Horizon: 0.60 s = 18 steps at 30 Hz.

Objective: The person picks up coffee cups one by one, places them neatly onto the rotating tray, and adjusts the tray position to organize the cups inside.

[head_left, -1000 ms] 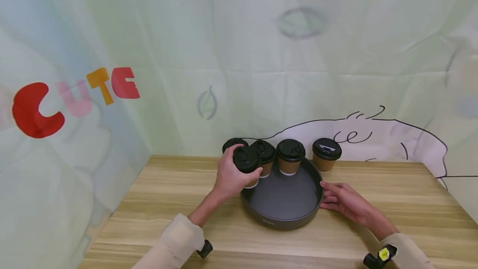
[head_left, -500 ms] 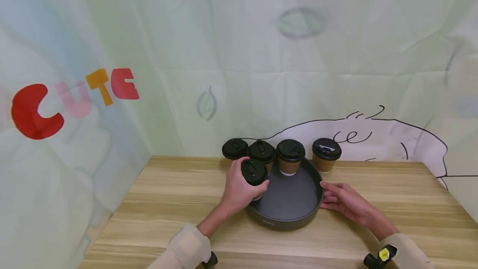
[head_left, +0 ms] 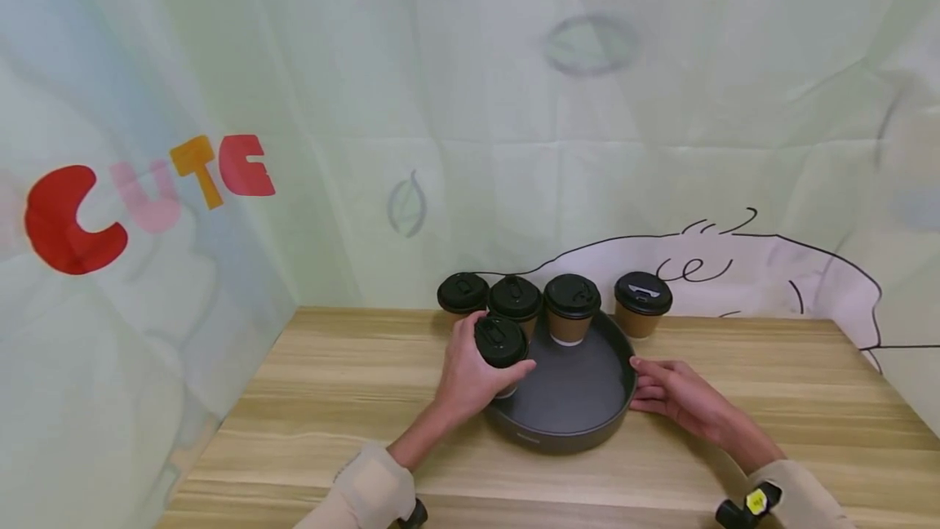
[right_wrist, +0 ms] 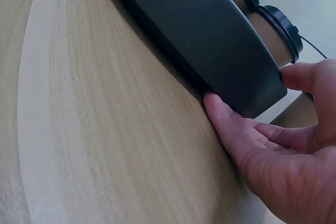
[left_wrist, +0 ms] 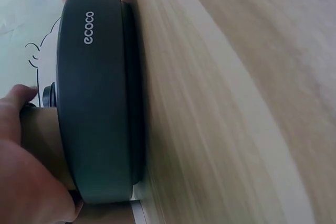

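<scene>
In the head view my left hand [head_left: 466, 378] holds a brown paper coffee cup with a black lid [head_left: 502, 341], fingers behind it and thumb in front. That cup stands at the left side of a round dark grey tray [head_left: 573, 386]; its base is partly hidden by the rim and my hand. My right hand [head_left: 683, 402] pinches the tray's right edge, thumb at the rim and fingers low on the wall, as the right wrist view also shows. Two more lidded cups, one behind the held cup [head_left: 516, 298] and one at the back [head_left: 571, 308], stand in the tray.
Outside the tray, one lidded cup [head_left: 642, 303] stands at its back right and another lidded cup [head_left: 463, 294] at its back left. The wooden table [head_left: 330, 382] ends at a printed cloth backdrop [head_left: 477, 145] behind and on the left.
My left hand has carried its cup rightward and nearer, lowering it at the tray's left side; in the last half second it barely moves and the thumb straightens a little. My right hand stays put.
</scene>
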Tool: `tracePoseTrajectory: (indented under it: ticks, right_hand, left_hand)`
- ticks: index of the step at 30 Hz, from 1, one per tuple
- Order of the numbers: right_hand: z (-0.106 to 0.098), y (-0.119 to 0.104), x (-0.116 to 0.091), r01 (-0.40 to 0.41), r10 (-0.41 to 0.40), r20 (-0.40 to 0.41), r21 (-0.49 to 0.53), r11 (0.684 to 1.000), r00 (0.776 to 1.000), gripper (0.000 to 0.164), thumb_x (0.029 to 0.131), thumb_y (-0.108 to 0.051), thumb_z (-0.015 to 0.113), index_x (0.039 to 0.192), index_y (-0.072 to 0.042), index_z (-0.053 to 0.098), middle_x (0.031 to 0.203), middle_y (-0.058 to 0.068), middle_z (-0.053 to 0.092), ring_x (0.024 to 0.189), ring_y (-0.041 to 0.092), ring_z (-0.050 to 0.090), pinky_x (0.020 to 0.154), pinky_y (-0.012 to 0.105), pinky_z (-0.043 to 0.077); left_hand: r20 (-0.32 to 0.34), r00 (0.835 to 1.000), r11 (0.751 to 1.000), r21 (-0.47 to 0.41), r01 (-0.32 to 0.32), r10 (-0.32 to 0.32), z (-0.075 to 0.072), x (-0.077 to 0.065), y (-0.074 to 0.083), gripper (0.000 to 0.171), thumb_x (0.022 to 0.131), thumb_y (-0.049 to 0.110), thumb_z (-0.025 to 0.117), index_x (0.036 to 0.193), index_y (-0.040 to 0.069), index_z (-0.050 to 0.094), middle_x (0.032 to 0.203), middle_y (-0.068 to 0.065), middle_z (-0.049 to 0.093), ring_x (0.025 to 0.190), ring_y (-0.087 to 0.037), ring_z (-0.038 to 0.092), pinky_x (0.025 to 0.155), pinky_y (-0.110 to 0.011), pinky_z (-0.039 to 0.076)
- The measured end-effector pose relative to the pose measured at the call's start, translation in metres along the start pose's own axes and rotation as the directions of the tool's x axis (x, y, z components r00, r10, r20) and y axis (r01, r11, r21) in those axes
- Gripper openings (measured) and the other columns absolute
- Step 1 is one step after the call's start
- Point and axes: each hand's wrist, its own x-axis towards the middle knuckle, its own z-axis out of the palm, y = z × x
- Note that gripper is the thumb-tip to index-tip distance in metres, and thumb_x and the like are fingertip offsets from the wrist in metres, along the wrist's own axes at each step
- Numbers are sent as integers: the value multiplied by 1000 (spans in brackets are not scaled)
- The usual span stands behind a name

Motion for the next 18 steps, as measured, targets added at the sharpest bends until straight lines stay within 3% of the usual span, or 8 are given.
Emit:
tracePoseTrajectory:
  ticks: [9, 11, 15, 18]
  right_hand:
    - [0, 0, -1, -1, 1, 9, 6, 1000, 1000, 46, 111, -25, 49, 131, 17, 45, 105, 12, 73, 100, 19, 72, 96, 38, 57]
    - [1, 0, -1, 1, -1, 13, 9, 1000, 1000, 45, 112, -24, 49, 130, 17, 45, 105, 12, 73, 100, 19, 72, 96, 38, 57]
    - [1, 0, -1, 1, -1, 17, 14, 1000, 1000, 43, 112, -24, 49, 129, 16, 45, 105, 12, 73, 100, 19, 72, 96, 38, 57]
    - [1, -1, -2, -1, 1, 16, 15, 1000, 1000, 43, 112, -24, 49, 129, 15, 46, 105, 12, 73, 100, 19, 72, 96, 38, 57]
  left_hand:
    - [80, 996, 1000, 8, 27, -28, -17, -11, -9, 114, 70, 53, 91, 154, 0, 36, 150, -18, 42, 137, -35, 44, 112, -55, 40]
    - [92, 995, 999, -33, 35, -32, -22, -16, -13, 106, 77, 50, 87, 154, -3, 36, 148, -21, 44, 136, -37, 45, 112, -56, 40]
    - [98, 994, 986, -151, 68, -53, -28, -20, -23, 72, 99, 35, 65, 148, -11, 41, 141, -27, 51, 129, -42, 52, 110, -57, 41]
    - [84, 987, 966, -211, 153, -138, -30, -18, -28, 54, 107, 26, 49, 143, -13, 49, 134, -28, 60, 123, -41, 60, 107, -54, 46]
